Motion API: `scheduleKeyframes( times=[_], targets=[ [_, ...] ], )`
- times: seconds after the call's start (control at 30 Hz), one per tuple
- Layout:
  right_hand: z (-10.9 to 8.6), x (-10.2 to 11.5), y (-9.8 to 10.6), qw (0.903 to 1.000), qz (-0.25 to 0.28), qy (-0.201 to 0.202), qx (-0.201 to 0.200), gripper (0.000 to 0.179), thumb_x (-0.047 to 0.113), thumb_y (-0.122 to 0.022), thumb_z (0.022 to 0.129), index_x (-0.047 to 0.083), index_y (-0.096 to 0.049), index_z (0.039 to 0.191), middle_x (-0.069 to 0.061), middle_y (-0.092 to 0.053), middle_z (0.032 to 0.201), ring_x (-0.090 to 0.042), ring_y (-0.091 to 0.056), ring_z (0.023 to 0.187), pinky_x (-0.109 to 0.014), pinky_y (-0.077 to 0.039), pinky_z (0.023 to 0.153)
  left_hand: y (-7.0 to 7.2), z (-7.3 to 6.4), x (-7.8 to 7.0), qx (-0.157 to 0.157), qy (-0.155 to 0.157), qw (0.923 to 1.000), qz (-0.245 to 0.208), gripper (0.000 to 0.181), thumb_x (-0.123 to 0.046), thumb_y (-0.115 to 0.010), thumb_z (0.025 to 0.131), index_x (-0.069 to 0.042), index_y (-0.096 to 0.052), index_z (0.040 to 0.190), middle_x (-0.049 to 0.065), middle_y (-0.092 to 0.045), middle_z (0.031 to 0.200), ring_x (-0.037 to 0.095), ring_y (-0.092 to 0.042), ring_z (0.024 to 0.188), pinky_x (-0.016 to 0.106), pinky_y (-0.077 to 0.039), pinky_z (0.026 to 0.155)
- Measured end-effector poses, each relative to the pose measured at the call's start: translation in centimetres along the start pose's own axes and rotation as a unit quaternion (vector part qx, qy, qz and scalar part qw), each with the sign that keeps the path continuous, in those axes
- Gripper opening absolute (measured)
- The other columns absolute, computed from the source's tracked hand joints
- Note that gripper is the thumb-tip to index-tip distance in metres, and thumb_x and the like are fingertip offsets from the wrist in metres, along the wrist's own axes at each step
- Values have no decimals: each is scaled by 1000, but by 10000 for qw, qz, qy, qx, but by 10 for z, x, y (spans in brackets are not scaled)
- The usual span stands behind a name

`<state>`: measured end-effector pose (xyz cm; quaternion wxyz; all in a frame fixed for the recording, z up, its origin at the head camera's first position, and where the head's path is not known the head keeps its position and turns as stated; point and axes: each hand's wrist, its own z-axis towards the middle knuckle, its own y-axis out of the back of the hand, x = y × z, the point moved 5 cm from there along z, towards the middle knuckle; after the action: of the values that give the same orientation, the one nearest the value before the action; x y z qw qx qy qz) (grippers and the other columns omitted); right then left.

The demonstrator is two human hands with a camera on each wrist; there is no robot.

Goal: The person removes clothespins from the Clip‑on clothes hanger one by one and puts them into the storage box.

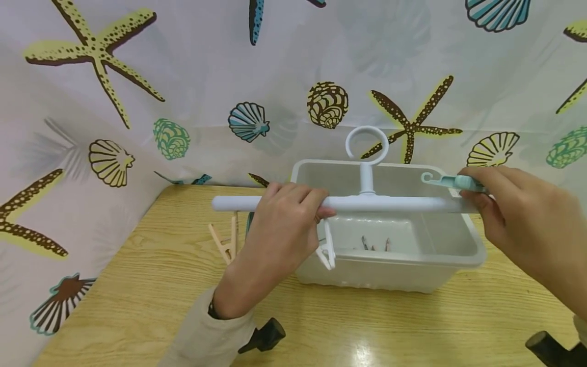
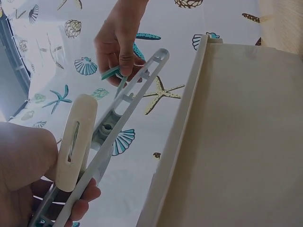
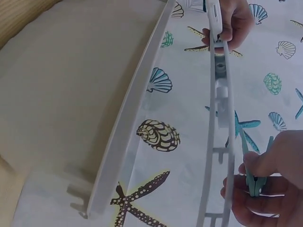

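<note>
A pale plastic clip hanger with a long bar [image 1: 390,204] and a round hook [image 1: 387,145] is held level above a bin. My left hand [image 1: 289,224] grips the bar left of the hook. Beside that hand, a white clothespin [image 1: 327,252] hangs below the bar. At the bar's right end, my right hand [image 1: 527,214] pinches a mint-green clothespin [image 3: 255,184] with a small hooked tip, its fingers right by the bar. A peach clothespin [image 1: 226,244] shows below the bar's left end. The underside of the bar [image 2: 128,101] has crosspieces along its slot.
The light grey bin [image 1: 390,278] stands on a wooden table [image 1: 151,285], with a few small marks or bits [image 1: 365,243] on its inside. Behind it hangs a white cloth [image 1: 202,56] printed with shells and starfish.
</note>
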<state>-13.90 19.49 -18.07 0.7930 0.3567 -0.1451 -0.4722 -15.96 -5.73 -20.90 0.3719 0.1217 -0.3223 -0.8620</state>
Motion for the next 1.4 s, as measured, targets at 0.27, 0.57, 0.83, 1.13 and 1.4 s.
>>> scheduleKeyframes(
  times=[0.27,0.57,0.83,1.13,1.4],
  targets=[
    [8,-44,-25,9922,352,-320,1153,21,-6,-73,80,-2,-61,97,-10,-63,73,-15,-54,53,-28,-40,43,3,-2,0,212,5,9998,-18,10,-13,-70,88,-3,-70,89,5,-69,80,22,-65,75,38,-47,72],
    [13,-65,-43,9784,637,-46,1964,26,-2,-75,79,2,-64,102,3,-64,75,-8,-53,57,-25,-42,49,5,-12,-8,346,-64,9993,-126,12,-15,-72,87,-4,-69,89,4,-69,81,23,-65,78,37,-46,72],
    [22,-65,-48,9687,732,384,2339,23,1,-75,81,6,-65,100,6,-64,74,-4,-46,54,-24,-40,49,10,-36,-16,340,-156,9990,-245,13,-14,-73,86,-3,-67,90,4,-67,81,23,-63,76,36,-44,70],
    [35,-64,-64,9581,912,399,2684,15,3,-71,86,7,-65,99,4,-63,77,-7,-48,58,-26,-40,51,6,-50,-24,332,-289,9987,-262,18,-17,-72,86,-2,-68,94,5,-68,85,23,-63,80,36,-45,70],
    [39,-59,-78,9521,1103,456,2816,13,4,-70,86,9,-64,96,5,-64,80,-8,-52,64,-28,-43,55,5,-53,-32,510,-320,9976,-350,19,-19,-71,87,-2,-69,95,5,-68,88,22,-64,81,34,-45,71]
  ],
)
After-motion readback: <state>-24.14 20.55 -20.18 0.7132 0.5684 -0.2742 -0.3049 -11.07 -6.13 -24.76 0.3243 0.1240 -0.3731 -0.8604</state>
